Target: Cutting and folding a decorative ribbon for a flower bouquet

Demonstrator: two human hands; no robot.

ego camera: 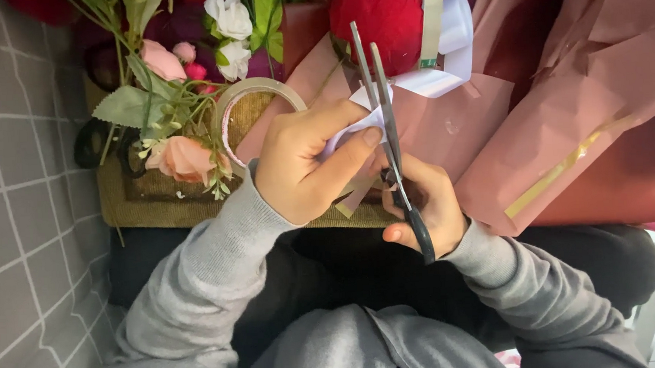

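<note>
— What is the right hand (426,209) doing?

— It is gripping a pair of scissors (388,128) by their dark handles, fingers curled through the loops. The blades are pointing up and away from the person, parted just slightly at the tips, with the metal crossing in front of the pink wrapping paper (452,129).

— And the left hand (308,166)?

— It is pinching a strip of white ribbon (354,126) between thumb and forefinger, the other fingers folded in. The ribbon is lying right against the left side of the scissor blades, touching them, and it is running up toward a larger white ribbon loop (447,47) beside a red rose (382,17).

— Where is all this sitting?

— The hands are working over the person's lap, at the near edge of a woven tan basket (142,205). A roll of clear tape (252,98) is resting on it just left of the left hand, partly behind the knuckles.

— Anything else around?

— Artificial flowers are lying to the left: a peach rose (184,158), a pink bud (160,60), white blossoms (229,17) and green leaves (125,106). More folded pink paper with a gold edge stripe (565,165) is spreading across the right side. Both arms are wearing grey sleeves (212,272), and a grey tiled floor (21,185) is showing on the left.
</note>
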